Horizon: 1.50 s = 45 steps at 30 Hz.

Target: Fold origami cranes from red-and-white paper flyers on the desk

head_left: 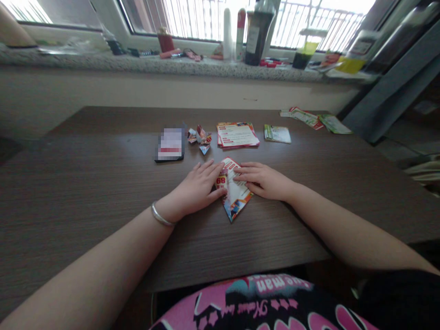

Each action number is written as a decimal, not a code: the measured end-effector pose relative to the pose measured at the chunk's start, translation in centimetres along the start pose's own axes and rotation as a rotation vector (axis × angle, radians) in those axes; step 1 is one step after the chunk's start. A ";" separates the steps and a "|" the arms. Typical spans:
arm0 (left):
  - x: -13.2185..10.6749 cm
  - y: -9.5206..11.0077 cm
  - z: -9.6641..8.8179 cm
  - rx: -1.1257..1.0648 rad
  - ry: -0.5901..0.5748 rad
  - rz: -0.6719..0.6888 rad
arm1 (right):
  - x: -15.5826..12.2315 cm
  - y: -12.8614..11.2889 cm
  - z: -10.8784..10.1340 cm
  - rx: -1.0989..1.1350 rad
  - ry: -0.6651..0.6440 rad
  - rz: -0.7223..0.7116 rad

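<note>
A printed paper leaflet [237, 192], folded into a pointed kite-like shape, lies flat on the brown table with one tip toward me. My left hand [202, 183], a silver bangle at its wrist, rests on the leaflet's left edge with its fingers stretched out. On the right edge lies my right hand [263, 180], its fingers extended flat over the paper. Neither hand grips the sheet. Beyond them sits a folded paper figure [200, 137], and a stack of printed leaflets [237, 135] lies to its right.
A phone-like dark-edged item with a blurred face [170, 144] lies left of the paper figure. Small green-and-white cards [277, 134] and more leaflets [305, 118] are at the table's far right. Bottles and small items line the stone windowsill [206, 68]; a grey curtain [385, 87] hangs at right.
</note>
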State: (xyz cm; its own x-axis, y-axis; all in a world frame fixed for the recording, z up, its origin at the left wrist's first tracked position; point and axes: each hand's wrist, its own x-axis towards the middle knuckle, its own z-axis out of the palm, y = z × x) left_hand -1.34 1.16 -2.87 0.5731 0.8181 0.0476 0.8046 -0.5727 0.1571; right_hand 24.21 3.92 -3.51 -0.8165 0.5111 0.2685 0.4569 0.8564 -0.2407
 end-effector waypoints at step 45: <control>-0.7 1.6 -1.4 0.077 -0.041 0.180 | 0.3 -0.9 -0.3 -0.137 -0.017 -0.012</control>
State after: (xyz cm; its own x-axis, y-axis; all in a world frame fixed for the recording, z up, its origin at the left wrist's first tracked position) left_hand -0.63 -0.24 -1.22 0.7130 0.7006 0.0280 0.6975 -0.7128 0.0735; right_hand 23.63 3.34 -2.90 -0.8276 0.5002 0.2547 0.4898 0.8652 -0.1075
